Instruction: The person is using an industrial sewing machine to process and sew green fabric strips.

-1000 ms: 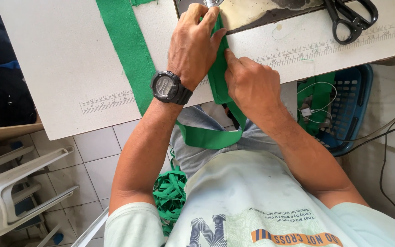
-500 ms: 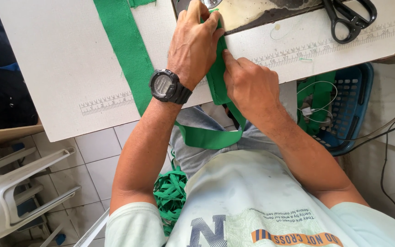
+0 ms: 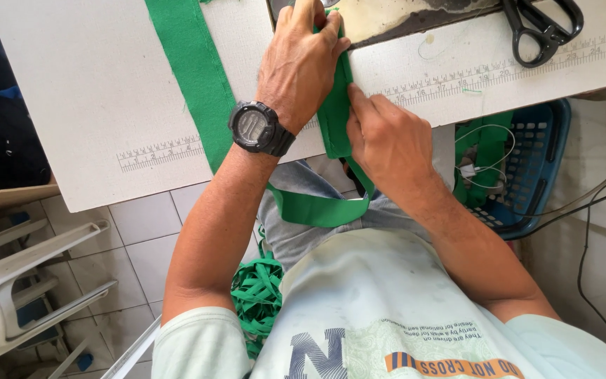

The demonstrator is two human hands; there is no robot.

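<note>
— So, what sits in that blue plastic mesh basket (image 3: pixel 538 175) on the floor?

— Green fabric pieces and a thin white cord, right under the white worktable (image 3: pixel 78 105) edge.

— And the hands?

— Left hand (image 3: pixel 301 64) lies flat, fingers together, pressing the folded green fabric strap (image 3: pixel 334 119) to the tabletop. Right hand (image 3: pixel 387 140) has fingertips pinched on the strap at the table's near edge; the strap loops down over the lap.

— Any room?

— Bare board left of a second green strip (image 3: pixel 194 77); black scissors (image 3: pixel 541 28) lie far right, well apart.
</note>
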